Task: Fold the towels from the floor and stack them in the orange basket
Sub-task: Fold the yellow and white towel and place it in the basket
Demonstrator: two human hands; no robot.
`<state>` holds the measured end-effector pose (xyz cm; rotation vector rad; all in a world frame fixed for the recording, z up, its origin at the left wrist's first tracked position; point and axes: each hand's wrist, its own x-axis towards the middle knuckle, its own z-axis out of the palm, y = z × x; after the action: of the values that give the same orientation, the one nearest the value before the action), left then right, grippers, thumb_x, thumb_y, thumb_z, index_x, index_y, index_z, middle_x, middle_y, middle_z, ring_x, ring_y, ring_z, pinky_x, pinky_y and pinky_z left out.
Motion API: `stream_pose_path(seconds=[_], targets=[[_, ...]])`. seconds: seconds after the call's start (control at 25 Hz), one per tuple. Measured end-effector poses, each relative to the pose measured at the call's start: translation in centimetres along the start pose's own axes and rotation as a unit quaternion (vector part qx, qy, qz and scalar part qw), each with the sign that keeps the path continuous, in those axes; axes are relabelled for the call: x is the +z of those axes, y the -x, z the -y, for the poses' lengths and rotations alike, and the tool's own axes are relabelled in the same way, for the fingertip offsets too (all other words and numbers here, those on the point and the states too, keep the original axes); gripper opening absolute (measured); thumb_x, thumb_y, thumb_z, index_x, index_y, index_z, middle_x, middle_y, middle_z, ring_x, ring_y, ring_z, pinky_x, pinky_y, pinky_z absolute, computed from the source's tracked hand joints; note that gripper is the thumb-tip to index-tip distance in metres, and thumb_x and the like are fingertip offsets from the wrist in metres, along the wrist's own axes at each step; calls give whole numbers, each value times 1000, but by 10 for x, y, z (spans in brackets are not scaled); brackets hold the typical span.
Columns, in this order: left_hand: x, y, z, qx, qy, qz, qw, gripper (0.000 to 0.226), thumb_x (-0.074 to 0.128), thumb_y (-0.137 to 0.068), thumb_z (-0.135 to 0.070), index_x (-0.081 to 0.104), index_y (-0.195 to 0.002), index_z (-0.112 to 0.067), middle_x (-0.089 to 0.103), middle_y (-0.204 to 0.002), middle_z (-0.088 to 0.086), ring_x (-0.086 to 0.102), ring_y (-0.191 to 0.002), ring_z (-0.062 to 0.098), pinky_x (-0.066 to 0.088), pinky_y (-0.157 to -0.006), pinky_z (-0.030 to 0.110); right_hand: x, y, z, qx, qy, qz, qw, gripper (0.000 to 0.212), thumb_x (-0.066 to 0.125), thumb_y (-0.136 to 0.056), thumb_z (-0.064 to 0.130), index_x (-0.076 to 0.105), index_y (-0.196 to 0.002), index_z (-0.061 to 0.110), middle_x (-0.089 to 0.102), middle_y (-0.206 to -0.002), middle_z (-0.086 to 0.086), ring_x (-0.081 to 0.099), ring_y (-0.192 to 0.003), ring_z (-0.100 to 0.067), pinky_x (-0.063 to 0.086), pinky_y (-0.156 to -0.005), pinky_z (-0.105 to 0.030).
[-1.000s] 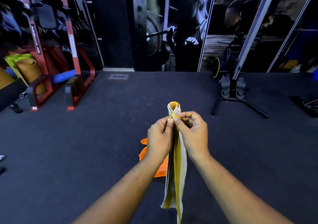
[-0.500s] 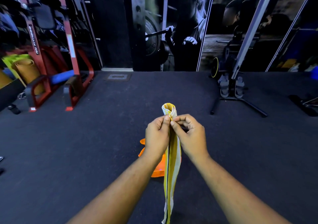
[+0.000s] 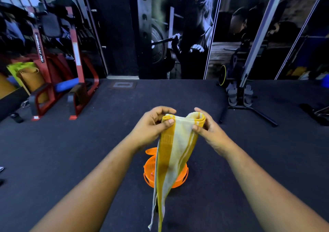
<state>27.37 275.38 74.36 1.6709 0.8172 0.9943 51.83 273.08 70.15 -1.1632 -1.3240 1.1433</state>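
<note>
While the towel (image 3: 175, 153) hangs above the orange basket (image 3: 149, 171) on the floor, the left hand (image 3: 151, 126) and right hand (image 3: 210, 130) each pinch a top corner. Folding appears under way; next, halve it neatly.

Your towel (image 3: 175, 146) hangs across the basket (image 3: 148, 167), hiding its middle and whatever lies inside, its lower end runs off the bottom edge, and your right hand's (image 3: 207, 132) fingertips are tucked out of sight behind the towel's folded top.
</note>
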Motion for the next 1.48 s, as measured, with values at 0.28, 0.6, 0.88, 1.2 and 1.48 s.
stream_pose_path(seconds=[0.28, 0.6, 0.88, 1.2, 1.48], targets=[[-10, -8, 6, -20, 108, -116, 987, 50, 73, -89, -29, 56, -134, -17, 76, -109, 5, 73, -99, 19, 58, -75, 29, 17, -14, 32, -106, -23, -52, 993, 26, 77, -86, 42, 69, -93, 18, 65, -93, -12, 60, -87, -25, 47, -79, -46], [11, 2, 44, -104, 77, -29, 991, 22, 71, -92, -5, 71, -114, -6, 78, -107, 4, 75, -99, 20, 60, -78, 30, 14, -27, 77, -137, -152, -101, 974, 36, 74, -87, 33, 65, -113, 9, 75, -101, -9, 71, -91, -22, 59, -81, -40], [14, -43, -22, -101, 208, -102, 967, 38, 67, -97, -25, 64, -128, -3, 74, -117, 15, 72, -108, 33, 58, -94, 52, 2, 42, -56, 84, -36, 36, 995, 75, 87, -65, 60, 63, -124, 20, 75, -117, 6, 69, -114, -21, 56, -99, -43], [33, 40, 105, -269, 146, 96, 947, 93, 92, -50, -67, 64, -124, -17, 76, -117, 0, 71, -111, 20, 58, -91, 34, 28, 12, -23, 86, -154, -58, 983, 28, 66, -96, 14, 68, -120, 0, 75, -114, -16, 72, -108, -32, 60, -90, -41], [37, 22, 88, -244, 238, -53, 939, 20, 68, -95, -15, 72, -111, -4, 76, -109, 19, 75, -95, 30, 63, -82, 42, -11, 43, -75, 302, -83, 86, 946, 56, 84, -76, 46, 64, -121, 19, 74, -110, -5, 68, -102, -23, 51, -93, -44]])
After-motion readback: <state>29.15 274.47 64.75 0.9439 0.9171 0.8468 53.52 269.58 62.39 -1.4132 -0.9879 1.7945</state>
